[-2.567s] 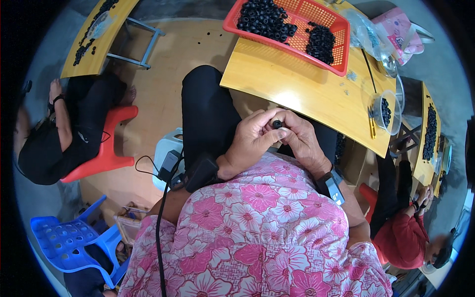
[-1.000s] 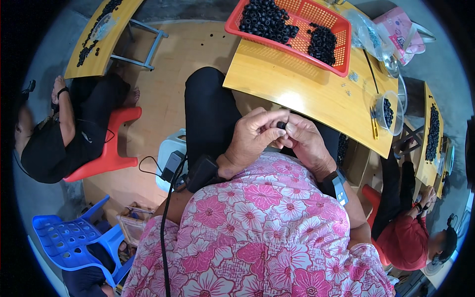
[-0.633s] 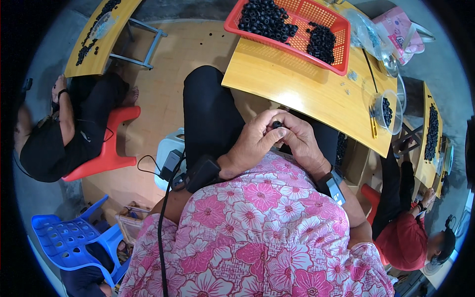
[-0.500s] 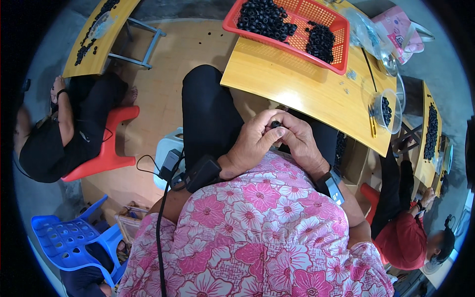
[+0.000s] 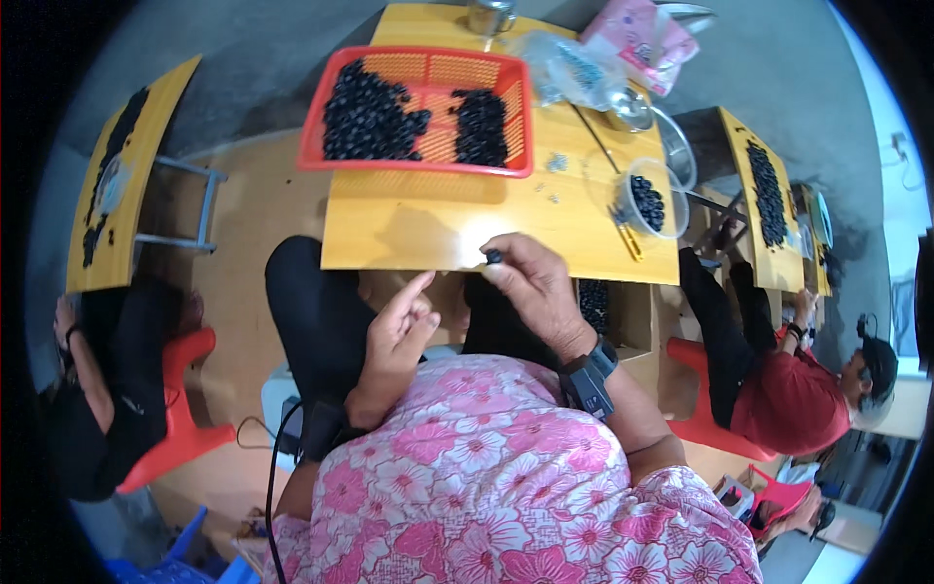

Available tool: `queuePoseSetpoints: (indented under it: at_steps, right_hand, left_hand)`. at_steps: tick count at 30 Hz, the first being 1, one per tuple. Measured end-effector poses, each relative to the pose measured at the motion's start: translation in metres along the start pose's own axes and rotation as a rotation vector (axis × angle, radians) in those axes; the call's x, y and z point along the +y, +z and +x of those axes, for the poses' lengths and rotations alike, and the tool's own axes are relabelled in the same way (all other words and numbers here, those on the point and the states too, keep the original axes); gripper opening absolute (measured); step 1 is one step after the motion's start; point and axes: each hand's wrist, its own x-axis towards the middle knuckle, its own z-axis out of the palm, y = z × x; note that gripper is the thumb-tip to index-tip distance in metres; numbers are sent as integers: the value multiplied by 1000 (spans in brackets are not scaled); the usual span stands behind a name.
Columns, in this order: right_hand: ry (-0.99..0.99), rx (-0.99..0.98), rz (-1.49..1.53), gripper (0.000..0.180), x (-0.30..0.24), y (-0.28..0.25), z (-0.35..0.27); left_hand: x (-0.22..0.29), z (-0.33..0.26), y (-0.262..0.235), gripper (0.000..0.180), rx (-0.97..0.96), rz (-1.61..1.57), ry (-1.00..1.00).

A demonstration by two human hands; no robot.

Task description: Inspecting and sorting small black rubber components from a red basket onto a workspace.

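Between thumb and forefinger of my right hand (image 5: 537, 290), at the near edge of the yellow table (image 5: 418, 229), is a small round black part (image 5: 493, 256). My left hand (image 5: 394, 336) is apart from it, lower and to the left over my lap, with its index finger stretched out, the others loosely curled and nothing visible in it. Beyond my hands stands a red plastic basket (image 5: 424, 60) that holds two heaps of similar black parts, a larger one (image 5: 370, 117) on the left and a smaller one (image 5: 482, 129) on the right.
A clear tub (image 5: 678, 216) of black parts stands at the right, beside a yellow-handled tool (image 5: 628, 237) and a thin dark rod (image 5: 595, 139). Small silvery bits (image 5: 556, 163) lie nearby. Behind are a plastic bag (image 5: 564, 68) and a pink packet (image 5: 642, 44). Co-workers sit on both sides.
My hands, together around the black part before, have separated. The right carries the part to the table edge; the left has dropped back. The view has shifted, bringing the table more central.
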Motion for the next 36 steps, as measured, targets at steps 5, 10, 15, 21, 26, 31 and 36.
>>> queuePoseSetpoints:
  at_steps: [5, 10, 15, 21, 26, 31, 36]
  right_hand:
    - [-81, 585, -301, 14, 4, -87, 7]
    - [74, 760, -873, 21, 23, -177, 4]
    - [52, 710, -994, 20, 11, -171, 9]
    - [-201, 449, -597, 11, -21, -91, 66]
    - [-265, 186, -562, 17, -32, -42, 134]
    - [-260, -113, -696, 18, -4, -19, 191]
    - [-157, -219, -877, 21, 14, 0, 218]
  left_hand:
    - [-8, 5, -3, 35, -10, 64, -18]
    - [-11, 7, -2, 32, -6, 67, -64]
    - [-17, 13, -5, 33, -27, 91, -57]
    - [-18, 23, -11, 34, -78, 21, -108]
    - [-23, 33, -27, 35, -144, -1, -166]
    - [-30, 36, -36, 37, -136, -73, -145]
    - [-23, 39, -38, 39, -96, -99, -179]
